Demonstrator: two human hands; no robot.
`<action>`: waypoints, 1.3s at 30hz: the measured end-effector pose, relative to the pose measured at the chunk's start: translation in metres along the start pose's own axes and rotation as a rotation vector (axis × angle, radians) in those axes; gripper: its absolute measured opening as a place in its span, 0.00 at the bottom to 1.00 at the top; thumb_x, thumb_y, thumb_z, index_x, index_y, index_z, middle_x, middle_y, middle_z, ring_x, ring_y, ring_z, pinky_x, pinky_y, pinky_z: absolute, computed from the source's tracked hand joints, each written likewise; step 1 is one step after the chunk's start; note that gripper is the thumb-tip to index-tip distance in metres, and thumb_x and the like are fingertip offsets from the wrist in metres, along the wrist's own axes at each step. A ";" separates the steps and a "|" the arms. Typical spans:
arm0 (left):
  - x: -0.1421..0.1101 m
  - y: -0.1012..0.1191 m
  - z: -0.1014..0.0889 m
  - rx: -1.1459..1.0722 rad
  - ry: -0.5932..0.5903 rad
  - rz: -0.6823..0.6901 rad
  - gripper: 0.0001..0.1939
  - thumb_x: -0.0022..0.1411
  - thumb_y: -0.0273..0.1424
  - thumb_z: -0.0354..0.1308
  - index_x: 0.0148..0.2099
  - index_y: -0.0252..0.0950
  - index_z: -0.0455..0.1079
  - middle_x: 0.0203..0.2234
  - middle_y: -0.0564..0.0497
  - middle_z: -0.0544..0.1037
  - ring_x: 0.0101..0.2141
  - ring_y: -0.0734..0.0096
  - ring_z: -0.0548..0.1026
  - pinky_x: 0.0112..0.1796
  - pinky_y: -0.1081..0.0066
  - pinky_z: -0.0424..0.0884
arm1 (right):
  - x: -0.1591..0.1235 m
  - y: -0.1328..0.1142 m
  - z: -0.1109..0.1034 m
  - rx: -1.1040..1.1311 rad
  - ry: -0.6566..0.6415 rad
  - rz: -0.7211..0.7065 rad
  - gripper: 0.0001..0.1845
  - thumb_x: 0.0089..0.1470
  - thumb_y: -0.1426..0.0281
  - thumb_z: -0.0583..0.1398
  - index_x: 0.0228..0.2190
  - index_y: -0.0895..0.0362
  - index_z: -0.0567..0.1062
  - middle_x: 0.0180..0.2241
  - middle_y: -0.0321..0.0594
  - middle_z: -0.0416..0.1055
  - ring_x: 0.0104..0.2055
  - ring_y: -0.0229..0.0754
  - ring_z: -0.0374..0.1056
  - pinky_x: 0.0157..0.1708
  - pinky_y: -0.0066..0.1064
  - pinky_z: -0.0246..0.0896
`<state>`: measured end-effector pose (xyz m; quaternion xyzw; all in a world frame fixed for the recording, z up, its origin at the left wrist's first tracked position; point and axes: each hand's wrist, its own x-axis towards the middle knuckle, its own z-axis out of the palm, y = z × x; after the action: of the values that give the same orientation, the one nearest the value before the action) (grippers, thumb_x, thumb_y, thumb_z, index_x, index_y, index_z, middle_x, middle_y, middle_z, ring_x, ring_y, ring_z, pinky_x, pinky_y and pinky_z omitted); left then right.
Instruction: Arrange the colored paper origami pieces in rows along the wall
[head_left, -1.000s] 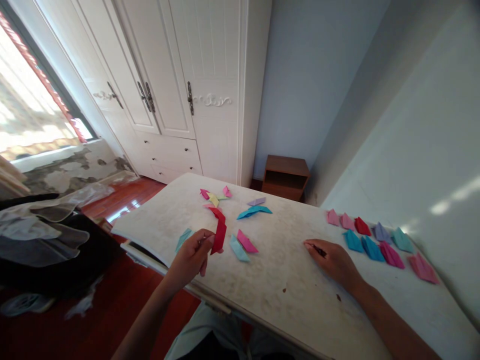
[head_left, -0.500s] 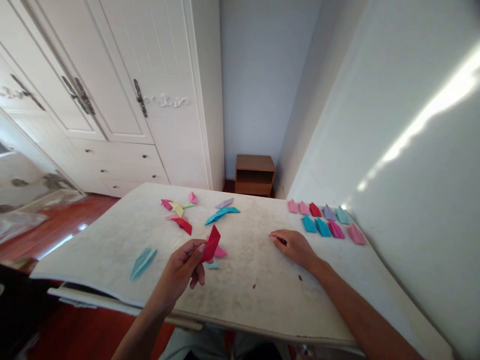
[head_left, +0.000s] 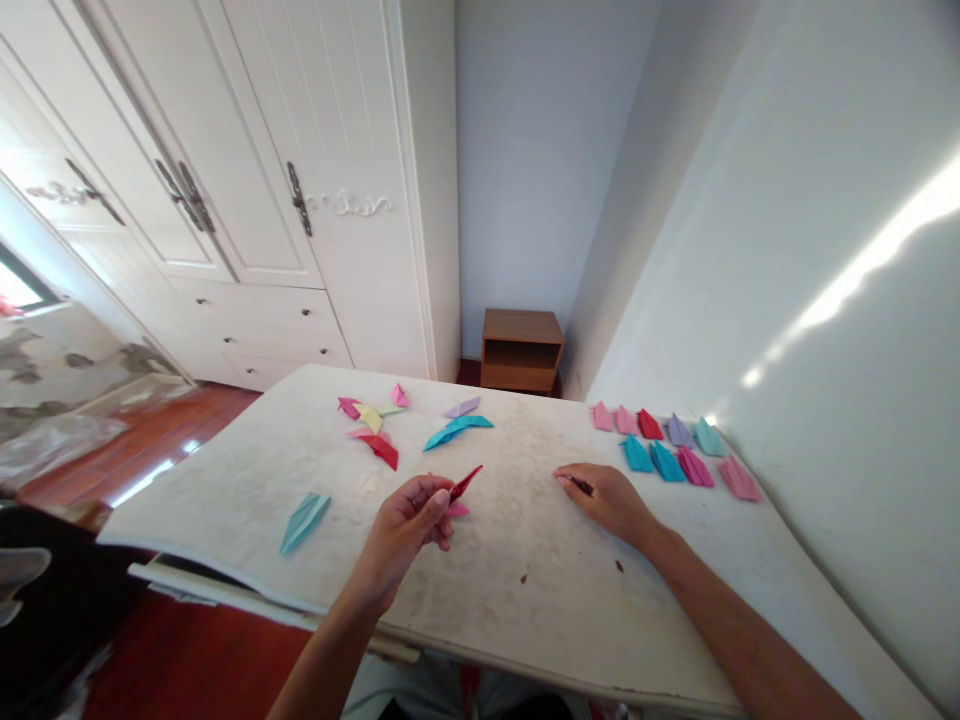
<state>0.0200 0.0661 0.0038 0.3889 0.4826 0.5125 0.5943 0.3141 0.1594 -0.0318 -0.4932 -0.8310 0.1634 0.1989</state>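
On the left, a slim red folded paper (head_left: pixel 467 484), nearly edge-on, slanted up rightward above the table (head_left: pixel 570 620), its lower end pinched in the fingers of my left hand (head_left: pixel 415 512)! Across, my right hand (head_left: pixel 609 498) rested curled; how tightly, I couldn't tell.

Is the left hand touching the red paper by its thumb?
Touching: the head view shows the left hand pinching the near end of the red paper.

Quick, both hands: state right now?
Left hand: closed, holding a red folded-paper piece.
Right hand: fingers curled at the mottled white tabletop; whether it holds anything cannot be told.
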 end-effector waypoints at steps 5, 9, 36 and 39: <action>0.005 -0.011 0.010 -0.091 -0.025 -0.036 0.24 0.49 0.42 0.67 0.41 0.31 0.65 0.22 0.55 0.69 0.19 0.81 0.66 0.19 0.79 0.64 | 0.001 0.004 0.002 0.010 0.017 0.005 0.18 0.59 0.63 0.51 0.40 0.56 0.78 0.41 0.40 0.76 0.42 0.42 0.72 0.43 0.33 0.63; 0.007 -0.016 0.012 -0.161 -0.026 -0.008 0.24 0.48 0.42 0.68 0.39 0.32 0.64 0.23 0.55 0.69 0.17 0.81 0.65 0.16 0.79 0.62 | 0.002 0.008 0.004 0.017 0.021 -0.003 0.18 0.59 0.62 0.51 0.40 0.56 0.78 0.40 0.40 0.76 0.40 0.43 0.72 0.41 0.34 0.64; -0.027 -0.025 -0.067 0.972 0.435 0.435 0.13 0.62 0.39 0.53 0.42 0.37 0.73 0.33 0.51 0.76 0.20 0.79 0.65 0.24 0.74 0.62 | -0.005 0.010 0.004 -0.012 0.047 -0.033 0.20 0.58 0.58 0.52 0.40 0.56 0.78 0.40 0.40 0.76 0.37 0.42 0.72 0.38 0.33 0.68; -0.024 -0.009 -0.079 1.080 0.448 0.472 0.15 0.63 0.40 0.52 0.44 0.37 0.73 0.37 0.50 0.76 0.21 0.79 0.65 0.28 0.73 0.64 | -0.006 0.009 0.004 -0.025 0.067 -0.033 0.21 0.57 0.57 0.52 0.39 0.55 0.78 0.39 0.40 0.76 0.35 0.42 0.73 0.37 0.34 0.69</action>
<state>-0.0548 0.0380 -0.0189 0.6134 0.6870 0.3832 0.0696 0.3214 0.1576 -0.0402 -0.4871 -0.8339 0.1330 0.2229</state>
